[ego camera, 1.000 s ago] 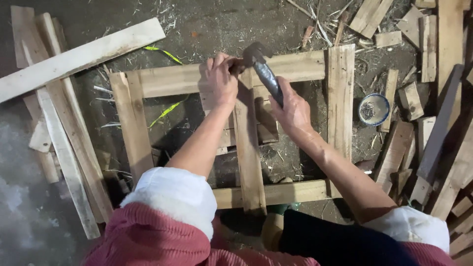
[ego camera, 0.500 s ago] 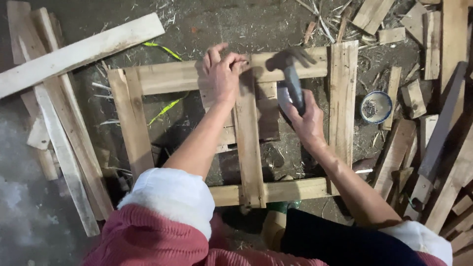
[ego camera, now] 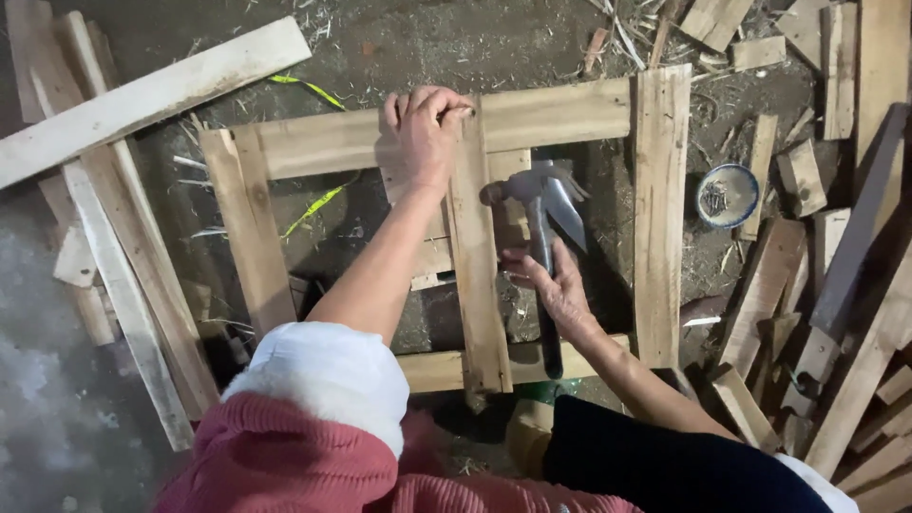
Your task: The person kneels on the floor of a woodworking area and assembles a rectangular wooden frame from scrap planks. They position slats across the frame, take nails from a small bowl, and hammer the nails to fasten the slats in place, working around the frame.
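Since half a second ago the hammer (ego camera: 541, 204) is sitting lower: its head was up over the top rail then, and it is now lying below that rail, just right of the middle slat (ego camera: 478, 275). The right hand (ego camera: 556, 290) is also slid down the handle, and its fingers are now lying loosely over the dark shaft rather than wrapping it tightly; whether they are closing fully round it I cannot tell. The left hand (ego camera: 423, 133) is staying where it was, at the top of the middle slat where that slat is crossing the top rail (ego camera: 560, 114), fingers curled and tips pinched together at the joint; whatever small thing they may be pinching is too small to make out.

The hammer is a claw hammer with a grey metal head, its claw pointing right and down, its face turned left toward the middle slat, and a long dark handle running down to the bottom rail (ego camera: 437, 369). It is lying over the gap between the middle slat and the right slat (ego camera: 660, 209).

The frame (ego camera: 249, 228) is made of pale rough planks, lying flat on dirt. A small round tin (ego camera: 727, 195) is sitting just right of it, among offcuts (ego camera: 803, 176). A long plank (ego camera: 142, 100) is lying aslant at upper left.
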